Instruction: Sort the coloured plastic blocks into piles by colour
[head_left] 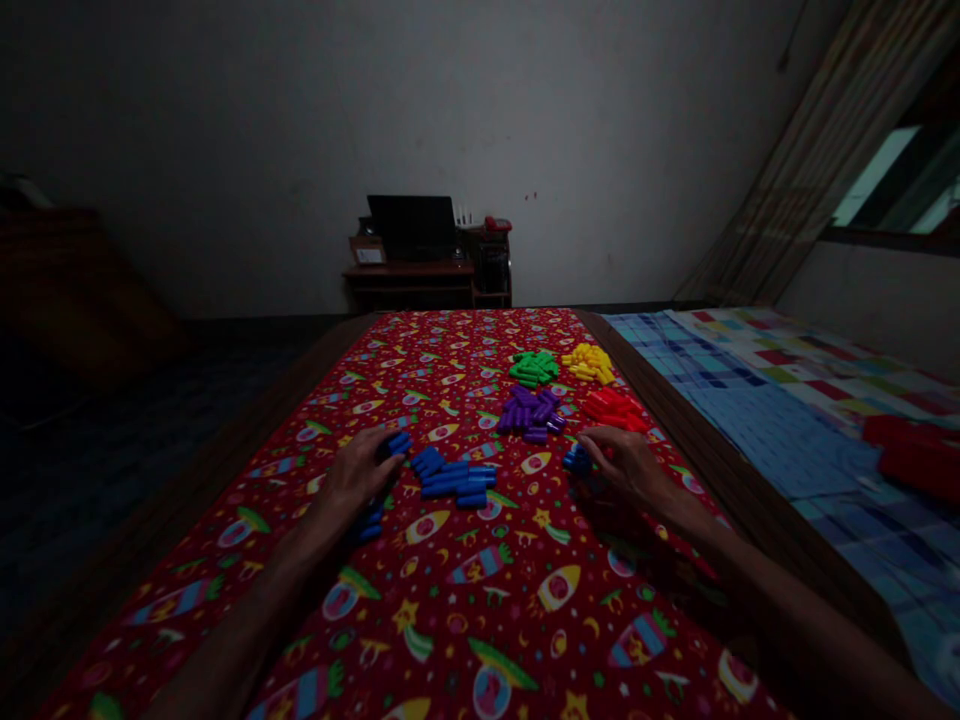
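My left hand [363, 466] curls over the cloth on the left, with blue cylinder-shaped pieces [399, 443] between its thumb and fingers. More blue pieces show below its palm, partly hidden by the wrist. Between the hands lies a loose pile of blue pieces [454, 480]. On the right, my right hand [624, 462] bends its fingers round a small cluster of blue pieces [576, 460]; how many it holds is hidden. Just beyond are piles of purple pieces [531, 412] and red pieces [613, 408]. Green pieces [534, 367] and yellow pieces [589, 363] lie farther back.
A red rocket-print cloth [480, 625] covers the long table, whose dark brown edge [637, 365] shows along the right. Beside it on the right is a checked bedspread [780, 430]. A desk [409, 272] with a dark monitor [412, 222] stands by the far wall.
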